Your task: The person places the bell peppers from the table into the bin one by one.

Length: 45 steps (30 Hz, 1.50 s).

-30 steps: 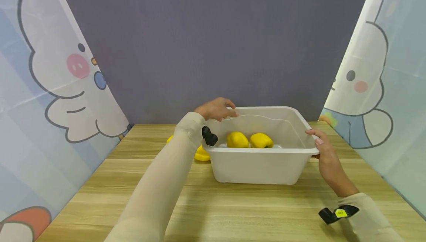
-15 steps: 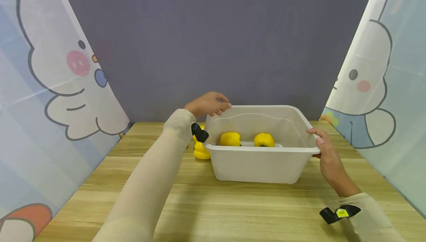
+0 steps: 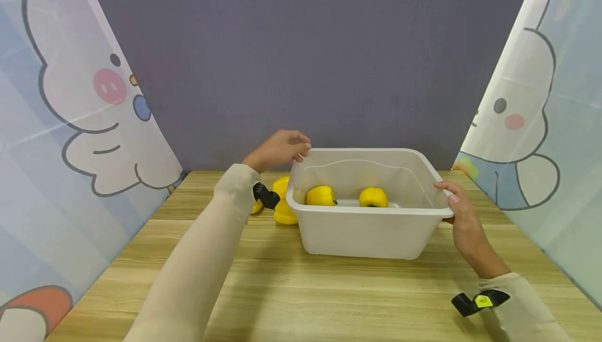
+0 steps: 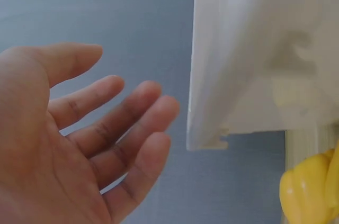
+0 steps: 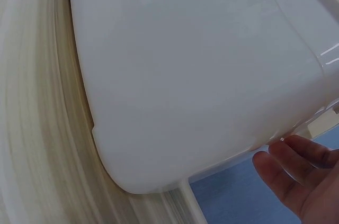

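A white plastic tub (image 3: 362,235) stands on the wooden table, with two yellow bell peppers inside, one pepper (image 3: 320,196) at the left and another pepper (image 3: 373,197) near the middle. My right hand (image 3: 465,224) grips the tub's right rim, thumb on top and fingers underneath. At the back left corner, my left hand (image 3: 278,150) hovers with loosely bent fingers and holds nothing; the left wrist view shows its bare palm (image 4: 58,171) apart from the tub wall. More yellow peppers (image 3: 285,212) lie outside, left of the tub, partly hidden by the tub and left sleeve.
The wood-grain table (image 3: 357,300) reaches back to a dark grey wall panel (image 3: 301,60). Cartoon-printed sheets (image 3: 113,154) flank both sides. A black wrist mount (image 3: 266,196) sits on the left sleeve, and another black mount (image 3: 479,301) on the right.
My left hand has moved left from over the tub to its back left corner. The left pepper inside has shifted leftward and turned. My right hand stays on the rim.
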{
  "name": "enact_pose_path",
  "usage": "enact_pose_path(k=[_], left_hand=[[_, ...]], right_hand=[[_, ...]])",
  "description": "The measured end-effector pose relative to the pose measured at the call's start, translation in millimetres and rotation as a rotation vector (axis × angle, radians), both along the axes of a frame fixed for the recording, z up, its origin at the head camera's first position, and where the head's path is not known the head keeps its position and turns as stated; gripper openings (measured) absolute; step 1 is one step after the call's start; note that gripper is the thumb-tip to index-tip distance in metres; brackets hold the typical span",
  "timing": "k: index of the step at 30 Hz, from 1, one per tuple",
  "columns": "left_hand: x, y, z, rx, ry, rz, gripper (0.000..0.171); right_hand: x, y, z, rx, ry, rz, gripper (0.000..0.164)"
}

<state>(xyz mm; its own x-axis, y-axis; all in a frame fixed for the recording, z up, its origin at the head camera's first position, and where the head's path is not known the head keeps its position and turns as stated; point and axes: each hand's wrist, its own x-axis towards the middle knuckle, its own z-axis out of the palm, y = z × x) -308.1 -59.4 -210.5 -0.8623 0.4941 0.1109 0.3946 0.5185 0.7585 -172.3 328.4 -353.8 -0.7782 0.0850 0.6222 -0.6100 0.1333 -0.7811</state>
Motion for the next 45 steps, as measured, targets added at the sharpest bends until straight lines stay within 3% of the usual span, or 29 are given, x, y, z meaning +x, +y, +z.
enact_pose_path(k=[7, 16, 29, 40, 45], left_hand=[[3.9, -14.5, -10.8, 0.062, 0.059, 0.026, 0.032], [11.3, -27.3, -35.1, 0.110, 0.170, 0.069, 0.036], [16.8, -35.6, -59.3, 0.135, 0.188, 0.111, 0.029], [19.9, -44.3, -79.2, 0.260, 0.128, 0.168, 0.028], [21.6, -43.5, -86.9, 0.264, 0.127, 0.166, 0.030]], right_hand=[[0.5, 0.3, -0.2, 0.005, -0.002, 0.001, 0.034], [-0.2, 0.8, -0.6, -0.005, 0.003, 0.018, 0.034], [-0.5, 1.4, -0.4, 0.021, 0.000, -0.012, 0.035], [-3.4, 1.0, -3.6, 0.029, -0.006, -0.015, 0.035], [-1.7, 1.8, -2.6, 0.039, -0.008, -0.033, 0.035]])
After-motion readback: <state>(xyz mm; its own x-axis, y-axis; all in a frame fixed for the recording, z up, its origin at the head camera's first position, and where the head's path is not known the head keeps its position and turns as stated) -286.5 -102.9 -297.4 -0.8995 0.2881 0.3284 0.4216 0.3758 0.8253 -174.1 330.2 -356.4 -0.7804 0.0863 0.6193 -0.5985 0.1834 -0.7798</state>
